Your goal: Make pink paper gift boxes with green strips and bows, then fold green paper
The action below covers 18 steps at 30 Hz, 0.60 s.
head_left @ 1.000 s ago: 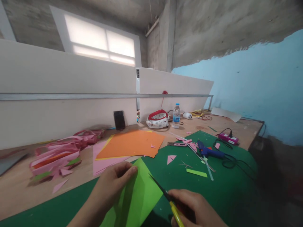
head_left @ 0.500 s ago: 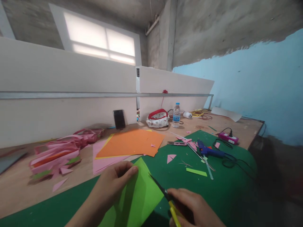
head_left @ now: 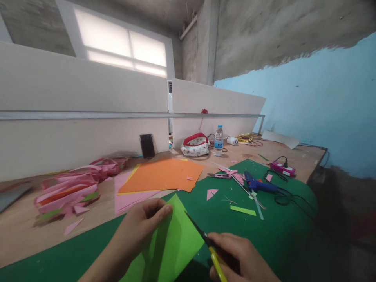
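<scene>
Between the thumb and fingers of my left hand (head_left: pixel 147 221) is the upper left edge of a bright green sheet of paper (head_left: pixel 176 243), its corner pointing away from me. My right hand (head_left: pixel 241 254) is wrapped round scissors (head_left: pixel 213 250) with yellow handles and dark blades. The blades lie along the right edge of the green paper, their tip near its upper corner; whether they are parted I cannot tell. Below, a green cutting mat (head_left: pixel 252 235) covers the near part of the table. The lower end of the paper runs out of view.
Orange sheets (head_left: pixel 164 174) lie beyond my hands, on pink paper (head_left: pixel 126 201). Pink strips (head_left: pixel 73 186) are heaped at left. On the right are a blue glue gun (head_left: pixel 261 186), thread snips (head_left: pixel 219 176), a light green strip (head_left: pixel 243 210) and a pink power strip (head_left: pixel 282 169). A water bottle (head_left: pixel 218 143) stands behind.
The view has shifted very slightly. Both hands, the green paper and the scissors keep nearly the same places.
</scene>
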Each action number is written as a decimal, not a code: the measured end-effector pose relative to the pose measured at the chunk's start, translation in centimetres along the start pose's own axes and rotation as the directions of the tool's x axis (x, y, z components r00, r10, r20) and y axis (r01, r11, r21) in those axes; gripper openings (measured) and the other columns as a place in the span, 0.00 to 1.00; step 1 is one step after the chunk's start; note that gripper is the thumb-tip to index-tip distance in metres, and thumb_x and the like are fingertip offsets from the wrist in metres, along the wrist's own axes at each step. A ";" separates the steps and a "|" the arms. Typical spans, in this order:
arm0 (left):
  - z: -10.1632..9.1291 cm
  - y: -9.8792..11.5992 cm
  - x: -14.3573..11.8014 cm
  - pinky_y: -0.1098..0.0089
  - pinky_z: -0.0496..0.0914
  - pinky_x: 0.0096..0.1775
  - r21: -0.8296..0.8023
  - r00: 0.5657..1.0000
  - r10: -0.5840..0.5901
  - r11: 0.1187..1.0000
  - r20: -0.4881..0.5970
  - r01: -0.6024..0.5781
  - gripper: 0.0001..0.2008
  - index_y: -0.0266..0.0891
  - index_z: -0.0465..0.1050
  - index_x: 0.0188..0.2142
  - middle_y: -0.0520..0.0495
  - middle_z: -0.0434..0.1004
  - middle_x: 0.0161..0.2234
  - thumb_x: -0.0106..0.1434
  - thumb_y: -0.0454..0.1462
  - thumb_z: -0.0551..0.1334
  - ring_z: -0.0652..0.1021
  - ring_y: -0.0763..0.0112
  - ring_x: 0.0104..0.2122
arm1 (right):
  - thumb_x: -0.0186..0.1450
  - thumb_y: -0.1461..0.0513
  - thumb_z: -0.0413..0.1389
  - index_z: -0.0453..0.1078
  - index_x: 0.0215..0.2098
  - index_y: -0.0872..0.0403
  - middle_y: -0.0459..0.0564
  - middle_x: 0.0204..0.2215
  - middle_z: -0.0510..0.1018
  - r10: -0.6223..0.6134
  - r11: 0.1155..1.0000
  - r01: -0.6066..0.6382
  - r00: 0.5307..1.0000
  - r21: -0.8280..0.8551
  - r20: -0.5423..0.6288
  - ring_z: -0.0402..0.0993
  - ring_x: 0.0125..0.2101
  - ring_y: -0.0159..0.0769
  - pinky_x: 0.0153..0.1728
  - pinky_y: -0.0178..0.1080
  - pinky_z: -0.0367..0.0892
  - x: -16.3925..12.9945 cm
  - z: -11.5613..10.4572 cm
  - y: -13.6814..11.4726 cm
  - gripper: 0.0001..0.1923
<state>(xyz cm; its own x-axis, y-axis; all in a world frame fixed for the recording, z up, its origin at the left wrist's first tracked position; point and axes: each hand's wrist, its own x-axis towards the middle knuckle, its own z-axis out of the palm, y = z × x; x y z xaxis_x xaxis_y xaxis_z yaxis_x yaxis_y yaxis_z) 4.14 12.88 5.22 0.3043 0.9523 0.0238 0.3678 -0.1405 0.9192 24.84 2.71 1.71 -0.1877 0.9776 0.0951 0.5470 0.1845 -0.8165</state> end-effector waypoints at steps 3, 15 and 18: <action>0.0 0.0 0.0 0.75 0.51 0.21 0.001 1.000 -0.002 1.000 0.008 0.002 0.20 0.40 0.62 0.18 0.59 0.54 0.16 0.51 0.53 0.59 0.57 0.76 0.19 | 0.55 0.61 0.56 0.72 0.38 0.58 0.47 0.27 0.68 0.033 0.999 -0.033 0.999 0.033 -0.001 0.63 0.27 0.32 0.26 0.33 0.57 0.1 0.0 0.0 0.13; 0.0 -0.1 0.0 0.74 0.52 0.22 0.002 0.999 0.015 1.000 0.051 -0.015 0.19 0.40 0.63 0.20 0.59 0.55 0.17 0.52 0.52 0.60 0.58 0.76 0.20 | 0.53 0.61 0.57 0.72 0.42 0.56 0.48 0.29 0.70 0.024 0.997 -0.022 1.000 0.070 -0.019 0.62 0.26 0.32 0.26 0.33 0.57 0.1 0.1 0.1 0.18; 0.0 -0.1 0.0 0.74 0.51 0.22 0.007 0.998 0.008 1.000 0.056 -0.008 0.19 0.40 0.63 0.20 0.59 0.55 0.16 0.53 0.52 0.59 0.58 0.76 0.19 | 0.53 0.61 0.56 0.72 0.43 0.57 0.50 0.31 0.71 0.017 0.998 -0.015 1.000 0.066 -0.023 0.63 0.27 0.33 0.27 0.33 0.58 0.2 0.1 0.1 0.19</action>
<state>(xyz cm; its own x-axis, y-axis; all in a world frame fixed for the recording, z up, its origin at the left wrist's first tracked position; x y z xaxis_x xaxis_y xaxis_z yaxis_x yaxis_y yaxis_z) 4.15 12.85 5.14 0.3562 0.9344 0.0086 0.3713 -0.1500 0.9163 24.82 2.89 1.60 -0.1598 0.9826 0.0947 0.4944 0.1627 -0.8539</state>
